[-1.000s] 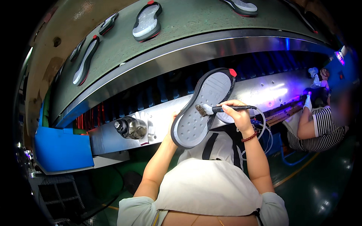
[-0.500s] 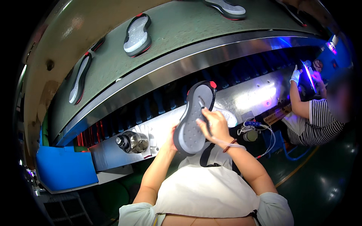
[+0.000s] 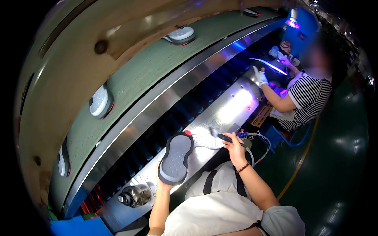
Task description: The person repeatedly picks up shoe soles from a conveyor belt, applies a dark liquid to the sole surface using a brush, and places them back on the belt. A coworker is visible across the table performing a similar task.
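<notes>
A grey shoe sole [image 3: 176, 159] with a dark rim, a red tip and small dimples rests upright in my left hand [image 3: 163, 184], whose fingers are mostly hidden behind its heel end. My right hand [image 3: 236, 151] is closed around the black handle of a brush [image 3: 224, 137], whose head is blurred. Clear tubing trails from the brush past my right wrist. Between the two hands, a white sole-shaped piece [image 3: 208, 143] lies on the metal bench [image 3: 232, 107], apart from the brush.
Behind the bench, a green conveyor belt [image 3: 138, 74] carries several soles. A clear bottle [image 3: 136, 196] and white gloves [image 3: 142, 181] sit at the bench's left. To the right, a co-worker in a striped top [image 3: 311, 94] sits near a purple-lit lamp [image 3: 292, 23].
My right hand has drawn the brush off the sole and out to the right. The sole has shifted lower left in view, as the view turned toward the right.
</notes>
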`<action>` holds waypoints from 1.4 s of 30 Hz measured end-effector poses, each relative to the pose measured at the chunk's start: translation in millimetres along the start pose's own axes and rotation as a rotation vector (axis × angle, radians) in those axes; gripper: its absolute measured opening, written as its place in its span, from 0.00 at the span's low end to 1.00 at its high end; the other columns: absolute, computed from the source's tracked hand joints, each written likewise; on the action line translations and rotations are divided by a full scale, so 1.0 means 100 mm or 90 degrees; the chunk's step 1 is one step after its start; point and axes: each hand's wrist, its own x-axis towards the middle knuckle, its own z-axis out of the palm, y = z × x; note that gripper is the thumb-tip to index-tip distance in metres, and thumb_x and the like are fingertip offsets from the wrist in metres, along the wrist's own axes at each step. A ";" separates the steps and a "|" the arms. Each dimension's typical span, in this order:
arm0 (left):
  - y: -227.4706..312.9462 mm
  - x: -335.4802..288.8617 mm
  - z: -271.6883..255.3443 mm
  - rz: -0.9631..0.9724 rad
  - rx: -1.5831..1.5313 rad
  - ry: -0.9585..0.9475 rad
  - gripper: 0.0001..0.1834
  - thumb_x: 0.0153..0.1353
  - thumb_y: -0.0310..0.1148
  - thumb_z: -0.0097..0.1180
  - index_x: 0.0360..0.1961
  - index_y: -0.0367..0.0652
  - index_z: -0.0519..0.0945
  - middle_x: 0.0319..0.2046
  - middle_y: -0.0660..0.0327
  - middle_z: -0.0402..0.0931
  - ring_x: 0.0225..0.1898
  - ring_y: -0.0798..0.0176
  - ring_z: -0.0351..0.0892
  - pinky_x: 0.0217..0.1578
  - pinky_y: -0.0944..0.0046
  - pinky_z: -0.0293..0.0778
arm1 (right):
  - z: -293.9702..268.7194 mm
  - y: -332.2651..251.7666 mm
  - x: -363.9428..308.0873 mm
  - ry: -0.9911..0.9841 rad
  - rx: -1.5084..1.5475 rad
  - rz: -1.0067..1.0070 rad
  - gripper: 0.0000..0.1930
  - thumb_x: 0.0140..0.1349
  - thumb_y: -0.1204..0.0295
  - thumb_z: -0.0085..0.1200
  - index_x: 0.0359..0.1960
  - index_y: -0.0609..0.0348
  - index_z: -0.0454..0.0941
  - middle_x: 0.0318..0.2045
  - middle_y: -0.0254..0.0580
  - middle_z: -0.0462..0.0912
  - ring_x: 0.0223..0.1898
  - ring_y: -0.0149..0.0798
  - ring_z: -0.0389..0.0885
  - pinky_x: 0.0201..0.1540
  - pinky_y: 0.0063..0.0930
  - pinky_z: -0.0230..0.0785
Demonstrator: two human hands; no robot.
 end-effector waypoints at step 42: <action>-2.09 2.41 4.86 0.013 0.557 -0.423 0.22 0.49 0.28 0.52 0.48 0.45 0.66 0.34 0.61 0.71 0.38 0.68 0.69 0.39 0.66 0.66 | -1.51 -1.10 0.36 0.002 0.063 0.122 0.19 0.62 0.60 0.35 0.43 0.63 0.70 0.39 0.42 0.75 0.28 0.28 0.71 0.31 0.17 0.62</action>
